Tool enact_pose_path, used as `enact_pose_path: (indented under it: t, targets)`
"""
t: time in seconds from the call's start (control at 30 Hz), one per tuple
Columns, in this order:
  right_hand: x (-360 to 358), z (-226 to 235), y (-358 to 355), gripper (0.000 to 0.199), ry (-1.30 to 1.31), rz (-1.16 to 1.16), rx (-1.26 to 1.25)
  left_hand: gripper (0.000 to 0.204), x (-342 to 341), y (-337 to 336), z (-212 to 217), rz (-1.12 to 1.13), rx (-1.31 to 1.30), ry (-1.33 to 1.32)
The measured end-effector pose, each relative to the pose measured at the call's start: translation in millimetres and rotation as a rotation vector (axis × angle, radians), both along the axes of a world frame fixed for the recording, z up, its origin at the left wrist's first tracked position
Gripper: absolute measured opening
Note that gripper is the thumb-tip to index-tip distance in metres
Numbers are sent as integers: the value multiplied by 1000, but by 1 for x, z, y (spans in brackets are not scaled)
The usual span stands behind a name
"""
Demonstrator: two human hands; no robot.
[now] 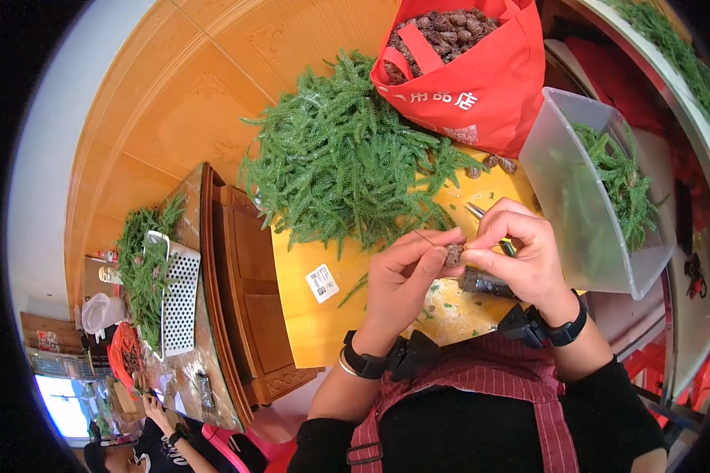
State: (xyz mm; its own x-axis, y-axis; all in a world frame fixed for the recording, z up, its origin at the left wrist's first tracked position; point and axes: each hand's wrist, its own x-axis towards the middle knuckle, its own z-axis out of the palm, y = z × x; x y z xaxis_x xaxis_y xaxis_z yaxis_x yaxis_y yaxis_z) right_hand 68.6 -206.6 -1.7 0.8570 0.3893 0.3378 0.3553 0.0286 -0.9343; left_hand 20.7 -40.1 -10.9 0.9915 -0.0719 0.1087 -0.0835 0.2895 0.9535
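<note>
Over the yellow table, both hands meet at a small brown pine cone [454,254]. My left hand [406,280] pinches the cone from the left, and a thin dark wire [426,238] sticks up beside its fingertips. My right hand [521,252] is closed at the cone's right side, thumb and forefinger pressed together against it; whether they also grip wire cannot be made out. Beneath the right hand lies a dark, shiny cylindrical bundle [487,284]. A tool with a metal tip [475,210] and a dark-green handle is partly hidden behind that hand.
Green artificial pine sprigs [347,158] are heaped on the yellow table [300,315], near a white label [322,283]. A red bag [481,102] of pine cones stands behind; a translucent bin [576,197] holds sprigs at right. Another person's hand [159,414] is at the left table, by a white basket [181,299].
</note>
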Motion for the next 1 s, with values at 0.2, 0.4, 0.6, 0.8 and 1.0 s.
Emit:
enact_pose_path:
  t: [0.2, 0.4, 0.6, 0.8, 1.0]
  targets:
    - [-2, -1, 2, 10, -23, 20, -12, 27, -2, 1, -1, 19, 16, -44]
    - [-4, -9, 2, 9, 228, 125, 212, 24, -1, 6, 2, -24, -24, 41]
    - [5, -4, -4, 8, 89, 191, 74, 22, -2, 13, 7, -206, 47, 128]
    - [6, -7, -2, 27, 237, 354, 154, 26, -2, 17, 12, -324, 122, 112]
    - [5, -10, -1, 36, 361, 427, 267, 27, -2, 19, 10, -407, 147, 87]
